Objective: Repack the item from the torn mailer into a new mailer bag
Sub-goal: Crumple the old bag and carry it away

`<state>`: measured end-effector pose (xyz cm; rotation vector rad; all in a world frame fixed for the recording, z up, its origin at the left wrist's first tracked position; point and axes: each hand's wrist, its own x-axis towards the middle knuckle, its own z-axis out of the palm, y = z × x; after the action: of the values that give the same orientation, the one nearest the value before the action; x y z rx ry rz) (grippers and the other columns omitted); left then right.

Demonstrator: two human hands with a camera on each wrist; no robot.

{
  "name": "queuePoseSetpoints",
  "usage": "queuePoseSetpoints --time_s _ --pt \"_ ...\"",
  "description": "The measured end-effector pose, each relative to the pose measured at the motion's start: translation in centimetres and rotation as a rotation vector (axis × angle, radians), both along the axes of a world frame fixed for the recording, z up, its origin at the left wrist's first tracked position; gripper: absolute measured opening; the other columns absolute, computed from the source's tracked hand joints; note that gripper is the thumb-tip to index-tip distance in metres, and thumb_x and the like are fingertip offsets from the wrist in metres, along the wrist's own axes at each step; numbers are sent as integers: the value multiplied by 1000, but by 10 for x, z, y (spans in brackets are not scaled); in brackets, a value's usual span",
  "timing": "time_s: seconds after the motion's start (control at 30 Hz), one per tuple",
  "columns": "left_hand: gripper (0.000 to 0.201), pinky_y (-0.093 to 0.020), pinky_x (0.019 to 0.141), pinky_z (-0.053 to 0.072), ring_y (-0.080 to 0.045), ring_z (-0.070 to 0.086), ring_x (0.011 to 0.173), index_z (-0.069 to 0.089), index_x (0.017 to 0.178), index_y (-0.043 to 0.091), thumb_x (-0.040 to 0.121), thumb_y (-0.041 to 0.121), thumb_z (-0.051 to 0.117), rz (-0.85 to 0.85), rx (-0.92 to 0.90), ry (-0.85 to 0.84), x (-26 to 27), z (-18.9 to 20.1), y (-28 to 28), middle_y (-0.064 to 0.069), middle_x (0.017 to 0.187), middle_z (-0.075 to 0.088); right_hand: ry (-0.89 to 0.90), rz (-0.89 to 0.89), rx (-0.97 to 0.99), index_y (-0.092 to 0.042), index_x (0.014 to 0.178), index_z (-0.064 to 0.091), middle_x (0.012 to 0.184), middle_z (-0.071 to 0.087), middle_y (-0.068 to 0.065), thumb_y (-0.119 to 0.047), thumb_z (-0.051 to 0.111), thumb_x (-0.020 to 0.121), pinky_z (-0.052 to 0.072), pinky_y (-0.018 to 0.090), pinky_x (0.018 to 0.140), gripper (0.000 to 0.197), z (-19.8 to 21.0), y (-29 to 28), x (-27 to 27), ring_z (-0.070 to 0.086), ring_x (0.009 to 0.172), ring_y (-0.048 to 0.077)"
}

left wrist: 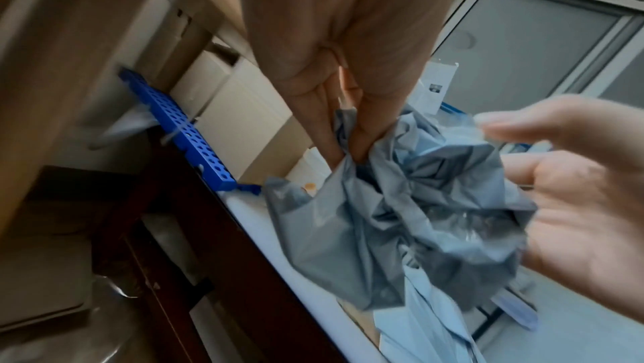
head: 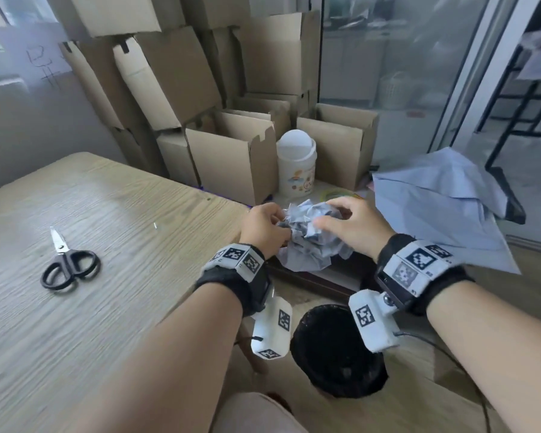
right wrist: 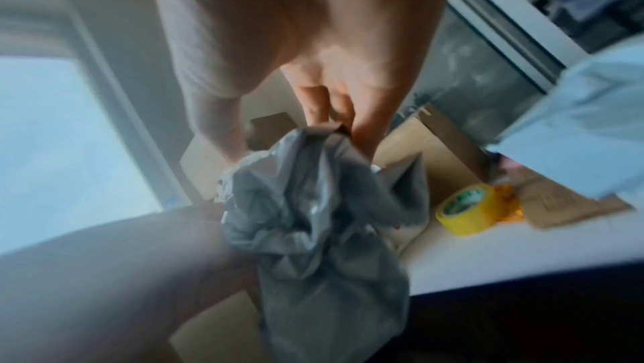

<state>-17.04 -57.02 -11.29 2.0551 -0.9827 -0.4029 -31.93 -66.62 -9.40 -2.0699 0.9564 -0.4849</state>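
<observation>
A crumpled grey mailer (head: 309, 239) hangs as a wad between both hands, off the table's right end and beyond a black waste basket (head: 334, 348). My left hand (head: 266, 226) pinches its left side; the left wrist view shows those fingers (left wrist: 345, 132) dug into the folds of the wad (left wrist: 418, 203). My right hand (head: 347, 220) cups the wad from the right, and the right wrist view shows its thumb and fingers (right wrist: 331, 110) on the grey plastic (right wrist: 313, 217). A light blue sheet-like thing (head: 444, 201) lies on the right; I cannot tell whether it is fabric or a bag.
Black-handled scissors (head: 69, 264) lie on the wooden table (head: 106, 214). Open cardboard boxes (head: 231, 157) and a white lidded bin (head: 297, 164) stand behind the hands. A yellow tape roll (right wrist: 467, 209) sits on the low white surface beyond the wad.
</observation>
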Motion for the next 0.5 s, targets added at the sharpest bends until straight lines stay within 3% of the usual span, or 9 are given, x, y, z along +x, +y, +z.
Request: queuePoseSetpoints --time_s 0.1,0.2,0.27,0.33,0.4,0.5 --pt "22 -30 66 50 -23 58 69 53 71 19 71 5 69 -27 25 -9 -10 -15 -15 -3 72 59 -22 -12 95 -19 106 68 91 66 -10 -32 75 78 44 20 73 31 -21 -13 -3 60 87 9" --pt "23 -23 58 39 -16 48 63 52 71 19 72 3 68 -19 35 49 -17 -36 -26 4 64 50 63 9 143 -20 107 69 100 70 -5 -41 75 77 51 29 87 37 -44 -24 -4 64 95 13" --pt "28 -22 52 34 -11 43 57 48 66 21 74 1 68 -8 33 91 -18 -52 -33 5 62 47 87 -11 144 -17 106 68 101 70 0 -34 78 76 49 30 87 36 -57 -30 -5 64 96 18" --pt "29 -23 55 42 -11 44 57 50 64 21 74 0 68 -4 41 175 -17 -69 -40 5 60 47 118 -51 137 -15 104 66 98 69 2 -29 81 72 48 30 81 38 -72 -35 -5 63 92 20" --pt "26 -34 67 54 -16 50 60 57 67 20 73 -2 69 -10 77 299 -16 -85 -46 4 57 50 156 -93 130 -14 99 64 95 69 3 -27 82 67 51 34 81 39 -90 -41 -7 63 90 22" --pt "24 -37 77 56 -19 61 68 64 82 20 73 -1 74 -81 183 450 -16 -115 -52 0 68 62 230 -161 174 -19 97 62 94 68 0 -24 81 65 52 36 84 38 -128 -50 -15 64 92 22"
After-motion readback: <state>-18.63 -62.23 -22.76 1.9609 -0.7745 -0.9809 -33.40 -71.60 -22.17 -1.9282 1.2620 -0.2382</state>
